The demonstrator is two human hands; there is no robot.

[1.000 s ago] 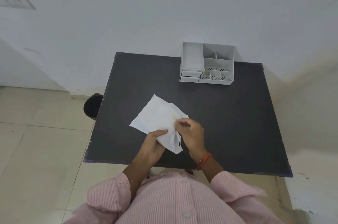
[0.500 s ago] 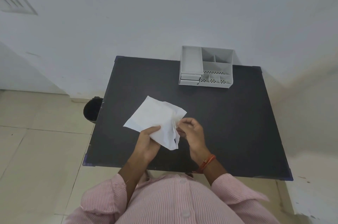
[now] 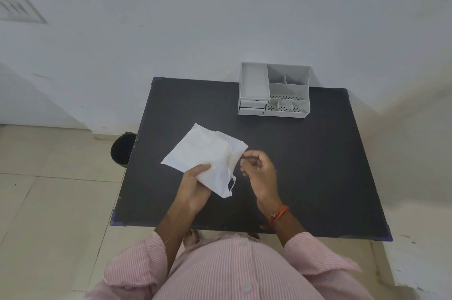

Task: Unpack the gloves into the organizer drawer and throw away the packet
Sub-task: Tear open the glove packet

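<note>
Well short of the organizer (image 3: pixel 274 90), over bare counter (image 3: pixel 318 165): white packet (image 3: pixel 208 155) clamped in left hand (image 3: pixel 193 188), right hand (image 3: pixel 259 174) loosely curled, holding nothing, just beside its right edge.

Soft even daylight, wide-angle bending, slight blur.

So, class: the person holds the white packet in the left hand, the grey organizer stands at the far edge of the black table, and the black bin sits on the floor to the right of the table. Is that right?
One detail is wrong. In the head view the black bin sits on the floor to the left of the black table, not the right. The rest holds: the left hand holds the white packet, and the grey organizer stands at the far edge.
</note>
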